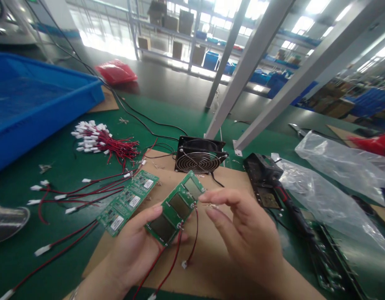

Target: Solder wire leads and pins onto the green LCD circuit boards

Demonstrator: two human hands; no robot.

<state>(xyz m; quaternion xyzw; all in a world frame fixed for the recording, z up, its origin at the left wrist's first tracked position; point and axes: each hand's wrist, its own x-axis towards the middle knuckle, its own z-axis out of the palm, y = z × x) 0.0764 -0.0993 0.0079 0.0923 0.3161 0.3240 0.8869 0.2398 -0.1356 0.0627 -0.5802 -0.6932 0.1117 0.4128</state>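
My left hand (129, 241) grips a green circuit board (179, 205) by its lower left edge, thumb on top. Dark display windows line the board's face, and small metal parts stand along its right edge. Red-and-black leads (176, 254) hang from that edge, some ending in white plugs. My right hand (248, 229) is beside the board's upper right end, index finger and thumb apart, the index tip close to or touching the edge. Tiny metal pieces (210, 205) show between those fingertips; whether they lie on the cardboard behind cannot be told. Another circuit board (129, 202) with white labels lies left.
Cardboard (223, 254) covers the green mat. A black fan (200, 154) stands behind the boards. Bundled leads (104, 141) and a blue bin (48, 100) are left, with a solder spool (7, 223). Right are a soldering iron (294, 212), its stand (262, 175) and plastic bags (330, 200).
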